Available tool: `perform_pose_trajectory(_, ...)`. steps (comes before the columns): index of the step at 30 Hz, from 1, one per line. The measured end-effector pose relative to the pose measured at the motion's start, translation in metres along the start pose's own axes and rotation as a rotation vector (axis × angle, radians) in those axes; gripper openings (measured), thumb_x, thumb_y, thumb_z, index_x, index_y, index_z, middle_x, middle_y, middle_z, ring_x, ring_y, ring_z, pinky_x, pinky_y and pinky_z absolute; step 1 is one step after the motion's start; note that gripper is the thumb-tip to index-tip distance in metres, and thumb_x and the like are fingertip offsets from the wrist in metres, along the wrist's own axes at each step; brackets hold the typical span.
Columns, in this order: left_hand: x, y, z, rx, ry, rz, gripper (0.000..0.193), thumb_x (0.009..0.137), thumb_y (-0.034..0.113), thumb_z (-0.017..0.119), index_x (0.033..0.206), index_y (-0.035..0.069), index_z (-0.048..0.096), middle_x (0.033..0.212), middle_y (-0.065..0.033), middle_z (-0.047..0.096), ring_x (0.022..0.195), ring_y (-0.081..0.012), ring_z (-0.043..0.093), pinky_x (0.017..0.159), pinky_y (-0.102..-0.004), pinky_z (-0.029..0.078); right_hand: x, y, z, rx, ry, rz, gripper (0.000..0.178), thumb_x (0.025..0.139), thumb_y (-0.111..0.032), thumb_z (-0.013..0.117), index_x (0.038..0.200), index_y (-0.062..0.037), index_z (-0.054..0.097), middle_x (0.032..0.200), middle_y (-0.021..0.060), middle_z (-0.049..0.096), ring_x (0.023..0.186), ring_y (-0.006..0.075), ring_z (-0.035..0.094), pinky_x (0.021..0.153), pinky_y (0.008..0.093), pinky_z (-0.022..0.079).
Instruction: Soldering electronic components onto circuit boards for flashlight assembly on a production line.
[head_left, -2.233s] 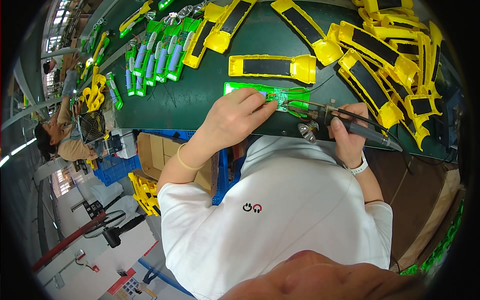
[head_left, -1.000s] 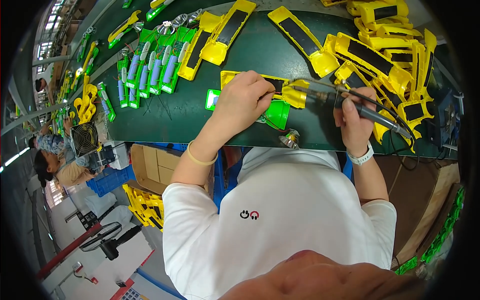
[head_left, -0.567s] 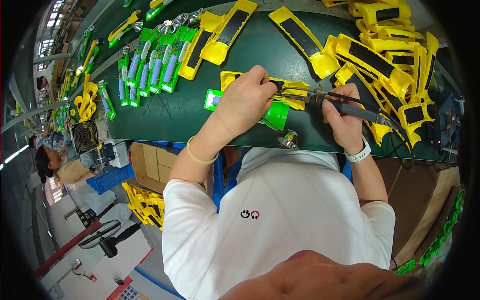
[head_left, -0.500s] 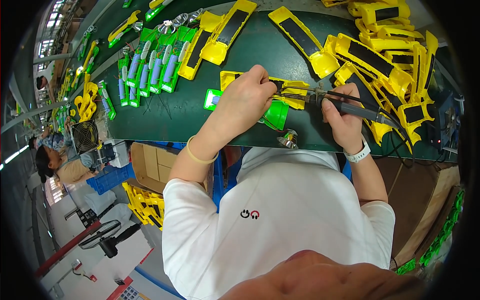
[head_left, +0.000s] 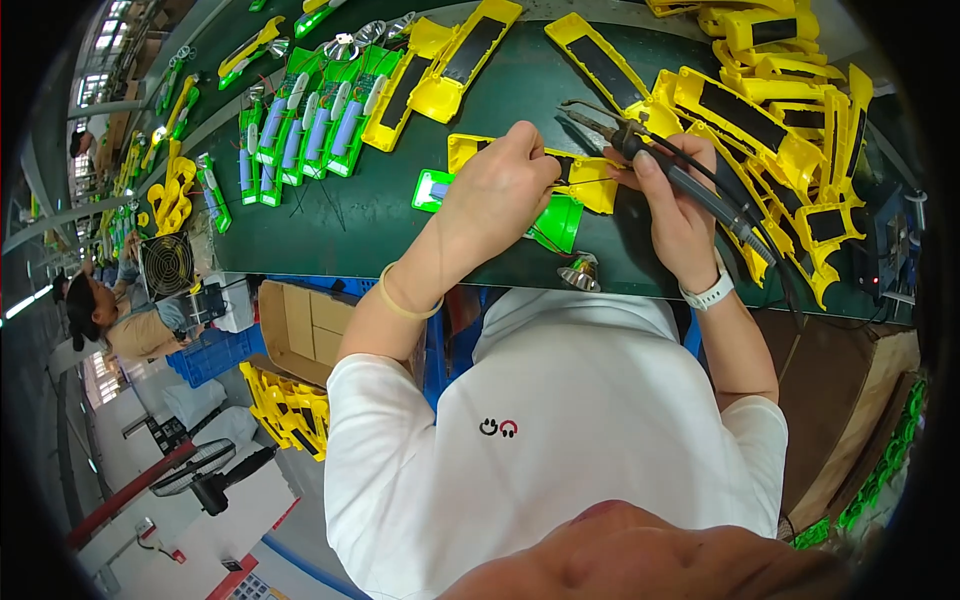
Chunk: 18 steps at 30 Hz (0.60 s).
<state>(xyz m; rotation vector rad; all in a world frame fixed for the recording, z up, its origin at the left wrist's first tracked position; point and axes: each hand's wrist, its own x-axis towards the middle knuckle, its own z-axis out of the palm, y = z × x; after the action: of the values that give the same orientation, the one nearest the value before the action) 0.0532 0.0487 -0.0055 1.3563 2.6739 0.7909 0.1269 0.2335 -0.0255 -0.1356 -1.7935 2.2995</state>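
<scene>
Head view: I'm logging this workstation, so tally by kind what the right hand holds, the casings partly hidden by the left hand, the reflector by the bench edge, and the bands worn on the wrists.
Soldering iron: 1
Yellow casing: 1
Green casing: 1
Reflector: 1
Tan wristband: 1
White wristband: 1
Total: 6

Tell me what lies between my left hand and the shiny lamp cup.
In the head view, one end of the green case lies between your left hand and the lamp cup, with thin wires leading toward the cup.
</scene>
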Motion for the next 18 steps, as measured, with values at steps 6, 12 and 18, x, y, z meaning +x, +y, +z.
perform_pose_trajectory(6,-0.003,0.002,0.001,0.014,-0.034,-0.051,0.014,0.067,0.002,0.067,0.080,0.003,0.061,0.085,-0.0096,0.049,0.077,-0.0270,0.056,0.065,-0.0360,0.048,-0.002,0.002,0.000,0.018,0.004,-0.018,0.028,0.091,-0.010,0.056,0.104,0.0018,0.034,0.101,0.0146,0.053,0.095,0.0232,0.063,0.080,0.0296,0.053)
perform_pose_trajectory(12,-0.007,0.011,-0.013,0.097,0.209,-0.001,0.020,0.068,0.011,0.073,0.084,0.004,0.063,0.085,-0.0109,0.056,0.075,-0.0246,0.054,0.061,-0.0317,0.046,-0.001,0.002,-0.004,0.045,-0.005,-0.004,0.027,0.091,-0.009,0.055,0.105,0.0010,0.034,0.100,0.0144,0.053,0.095,0.0238,0.063,0.080,0.0305,0.053)
perform_pose_trajectory(18,-0.036,0.005,-0.041,-1.364,0.160,-0.604,0.019,0.081,-0.002,0.064,0.097,-0.001,0.055,0.086,-0.0094,0.064,0.066,-0.0127,0.063,0.056,-0.0240,0.051,-0.003,0.000,-0.005,0.035,0.020,0.019,0.027,0.090,-0.009,0.057,0.104,0.0009,0.036,0.100,0.0139,0.053,0.090,0.0207,0.063,0.077,0.0280,0.052)
